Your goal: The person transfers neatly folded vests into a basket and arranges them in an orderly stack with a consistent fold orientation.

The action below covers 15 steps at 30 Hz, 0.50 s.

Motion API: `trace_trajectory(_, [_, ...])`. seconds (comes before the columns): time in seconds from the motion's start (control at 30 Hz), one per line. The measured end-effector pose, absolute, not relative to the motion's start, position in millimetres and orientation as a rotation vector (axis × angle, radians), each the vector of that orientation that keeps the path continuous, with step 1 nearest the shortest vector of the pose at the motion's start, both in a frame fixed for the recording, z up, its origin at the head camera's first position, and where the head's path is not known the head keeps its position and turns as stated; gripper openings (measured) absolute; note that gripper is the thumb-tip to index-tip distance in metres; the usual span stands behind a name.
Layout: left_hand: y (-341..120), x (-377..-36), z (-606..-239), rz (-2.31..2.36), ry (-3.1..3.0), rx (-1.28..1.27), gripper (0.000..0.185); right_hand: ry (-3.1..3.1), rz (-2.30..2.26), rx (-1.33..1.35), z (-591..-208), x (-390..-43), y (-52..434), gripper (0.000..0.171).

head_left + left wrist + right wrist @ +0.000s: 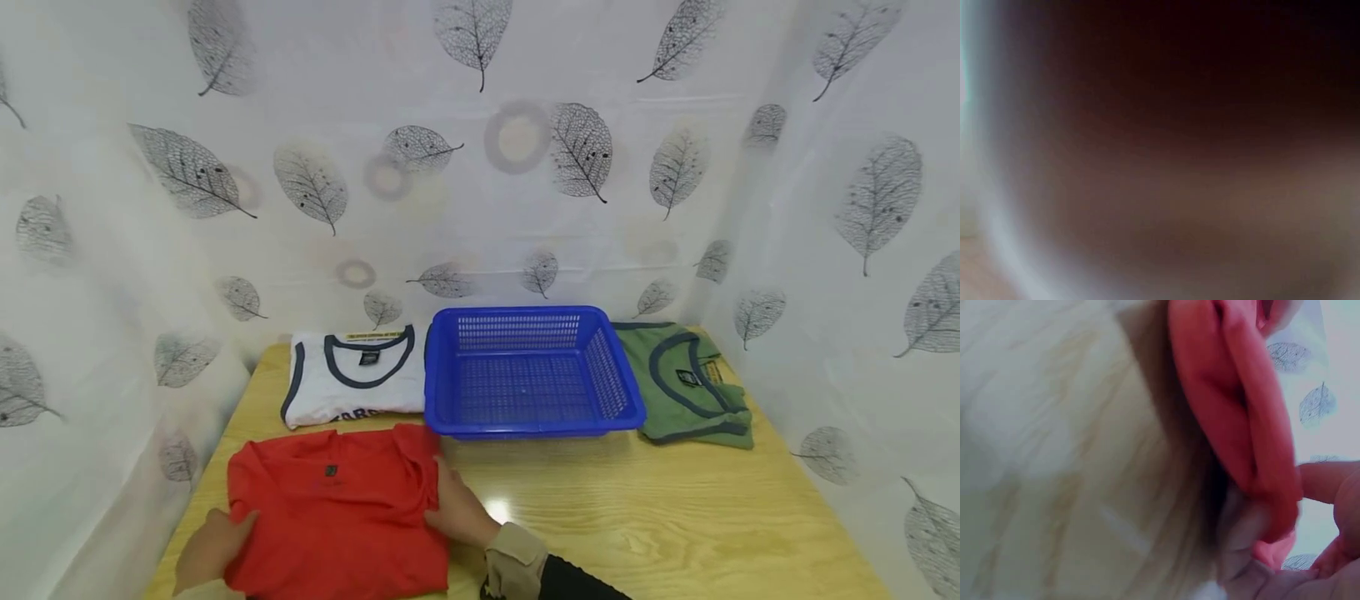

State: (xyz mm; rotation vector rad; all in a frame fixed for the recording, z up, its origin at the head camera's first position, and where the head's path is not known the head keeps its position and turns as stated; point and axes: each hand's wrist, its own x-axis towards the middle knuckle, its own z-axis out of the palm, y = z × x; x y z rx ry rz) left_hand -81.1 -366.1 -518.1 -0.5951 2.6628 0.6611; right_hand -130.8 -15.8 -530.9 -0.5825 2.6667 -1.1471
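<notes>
A folded red shirt (333, 508) lies at the near left of the wooden table (675, 517). My left hand (225, 537) grips its left edge, with the thumb on top of the cloth. Gripping the right edge is my right hand (444, 500), with its fingers tucked at the fold. In the right wrist view the red shirt's (1241, 406) folded layers stand a little off the table (1054, 456), and a finger (1329, 481) touches them. The left wrist view is a dark blur.
An empty blue plastic basket (450, 392) stands at the back middle of the table. A folded white shirt (352, 379) lies to its left, a folded green shirt (686, 383) to its right. Leaf-patterned curtains close in three sides.
</notes>
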Motion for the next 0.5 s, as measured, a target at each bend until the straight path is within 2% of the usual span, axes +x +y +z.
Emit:
trace_trajectory(0.17, [-373,-81,-512,0.614,2.7,-0.557,0.068,2.678,-1.249,-0.421,-536,-138,-19,0.064])
trace_trajectory(0.43, [-374,-83,-516,0.588,2.686,-0.539,0.066,2.462,-1.63,-0.259,-543,-140,-26,0.082])
trace_trajectory(0.5, [-375,-84,-517,0.597,2.713,-0.52,0.063,2.391,-1.696,-0.202,-546,-140,-28,0.075])
